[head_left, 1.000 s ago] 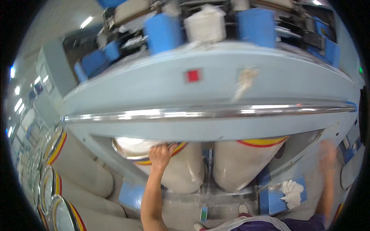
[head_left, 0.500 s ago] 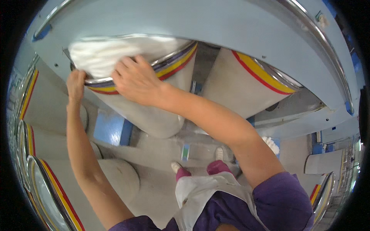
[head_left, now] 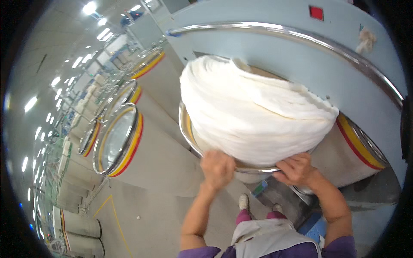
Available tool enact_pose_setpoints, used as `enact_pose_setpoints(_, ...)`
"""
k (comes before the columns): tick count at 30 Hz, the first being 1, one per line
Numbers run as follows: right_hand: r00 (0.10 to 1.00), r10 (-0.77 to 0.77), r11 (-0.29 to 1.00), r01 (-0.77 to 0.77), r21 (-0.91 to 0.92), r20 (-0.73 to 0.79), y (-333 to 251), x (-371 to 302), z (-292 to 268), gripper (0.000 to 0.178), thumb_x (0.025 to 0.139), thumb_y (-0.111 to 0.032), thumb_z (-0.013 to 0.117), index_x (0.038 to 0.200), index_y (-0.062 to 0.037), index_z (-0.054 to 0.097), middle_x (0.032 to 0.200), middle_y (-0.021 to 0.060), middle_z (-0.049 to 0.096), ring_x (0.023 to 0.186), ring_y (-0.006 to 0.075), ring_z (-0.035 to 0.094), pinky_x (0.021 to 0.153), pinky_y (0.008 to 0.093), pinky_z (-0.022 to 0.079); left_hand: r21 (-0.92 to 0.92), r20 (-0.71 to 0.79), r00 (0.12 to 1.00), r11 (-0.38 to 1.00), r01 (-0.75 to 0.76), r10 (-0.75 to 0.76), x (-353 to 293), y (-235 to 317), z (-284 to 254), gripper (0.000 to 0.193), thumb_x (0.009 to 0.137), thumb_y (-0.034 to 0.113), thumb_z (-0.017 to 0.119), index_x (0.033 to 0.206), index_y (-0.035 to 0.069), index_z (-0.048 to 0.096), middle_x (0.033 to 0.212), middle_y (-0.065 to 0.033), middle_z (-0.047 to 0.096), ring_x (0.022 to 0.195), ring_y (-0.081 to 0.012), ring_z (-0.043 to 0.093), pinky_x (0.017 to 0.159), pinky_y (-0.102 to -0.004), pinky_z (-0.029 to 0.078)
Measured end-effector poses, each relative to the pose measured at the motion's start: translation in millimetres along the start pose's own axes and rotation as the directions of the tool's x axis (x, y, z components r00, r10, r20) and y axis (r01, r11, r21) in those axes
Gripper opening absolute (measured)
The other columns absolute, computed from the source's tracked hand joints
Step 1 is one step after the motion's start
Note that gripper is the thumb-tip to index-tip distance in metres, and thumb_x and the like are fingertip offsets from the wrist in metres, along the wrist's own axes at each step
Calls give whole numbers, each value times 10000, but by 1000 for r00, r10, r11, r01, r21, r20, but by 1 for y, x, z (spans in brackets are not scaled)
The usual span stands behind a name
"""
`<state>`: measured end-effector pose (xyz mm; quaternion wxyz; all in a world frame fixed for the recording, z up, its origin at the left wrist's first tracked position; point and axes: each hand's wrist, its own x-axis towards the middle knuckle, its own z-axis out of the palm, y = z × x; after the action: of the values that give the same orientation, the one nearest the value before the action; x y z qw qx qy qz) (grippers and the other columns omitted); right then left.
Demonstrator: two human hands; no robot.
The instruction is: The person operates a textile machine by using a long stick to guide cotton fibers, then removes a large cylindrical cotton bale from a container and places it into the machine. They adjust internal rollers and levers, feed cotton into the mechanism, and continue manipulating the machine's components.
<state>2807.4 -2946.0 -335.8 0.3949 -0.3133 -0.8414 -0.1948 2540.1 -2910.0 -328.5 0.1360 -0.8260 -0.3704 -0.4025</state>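
Observation:
A large round can (head_left: 186, 129) with a shiny metal rim stands in front of me, heaped above its edge with coiled white fibre sliver (head_left: 254, 112). My left hand (head_left: 218, 169) is closed over the near rim, left of the middle, slightly smeared by motion. Farther right on the same rim, my right hand (head_left: 297, 170) grips with its fingers curled over the edge, close against the sliver. The heap hides most of the can's inside, and the far part of the heap reaches the opening in the machine.
Behind the can rises a pale blue machine panel (head_left: 275, 51) with a curved metal rail (head_left: 275, 29). Another can (head_left: 361, 146) with red and yellow bands stands at the right. Several tall cans, including a near one (head_left: 116, 139), line the left. A blue block (head_left: 314, 225) lies low right.
The filled can has come out from under the machine panel, showing far more of its sliver. Both hands remain on its rim, and my view has swung left.

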Motion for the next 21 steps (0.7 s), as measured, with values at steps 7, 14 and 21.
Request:
enact_pose_setpoints(7,976,-176,958,200,205,-129,48,8,20,252,655,-137,563,852,-29,676,858,130,661,741,280,631,684,416,489,29,-22,990,990,137,-136,-37,100,-39,126,772,170,655,728,58,618,644,-71,579,596,-244,552,610,-362,429)
enact_pose_setpoints(14,986,-94,905,141,402,-136,33,90,134,128,786,-149,556,808,-40,620,872,104,575,952,294,498,973,452,298,410,75,965,890,200,-252,-47,66,-62,145,822,175,634,817,40,580,619,-77,542,597,-243,549,584,-373,405)
enact_pose_setpoints(21,986,-103,727,162,668,-128,-54,143,198,124,794,-134,554,744,-21,553,923,117,514,1008,313,480,974,481,290,574,50,888,741,349,-457,-85,63,-114,119,841,147,613,824,43,560,594,-69,498,572,-238,518,533,-372,381)
